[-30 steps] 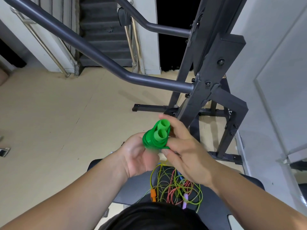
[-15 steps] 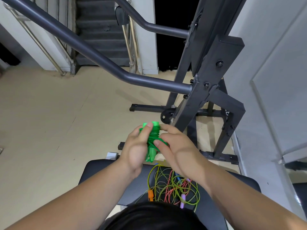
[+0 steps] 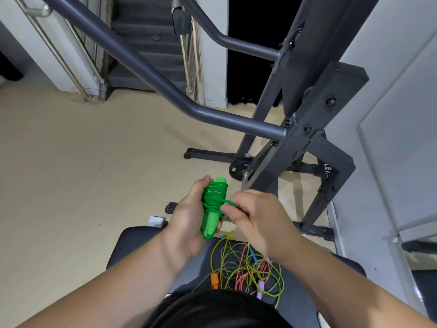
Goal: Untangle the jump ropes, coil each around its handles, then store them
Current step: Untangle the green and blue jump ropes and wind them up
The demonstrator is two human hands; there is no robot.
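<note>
With the left hand (image 3: 189, 216) gripping the green handles (image 3: 211, 223), I'd have the right hand (image 3: 250, 216), pinching what's probably the last loop of green rope (image 3: 214, 197), tuck it snugly under a wrap.

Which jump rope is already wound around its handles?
The bright green plastic jump rope, gripped by the left hand; the yellow-green and pink ropes lie loose and tangled on the black padded bench.

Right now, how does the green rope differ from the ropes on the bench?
The green rope is coiled round its handles; the tangled ropes lie loose. The left hand grips the green rope, the right hand pinches its cord; the tangled ropes rest on the bench. Both have coloured handles.
</note>
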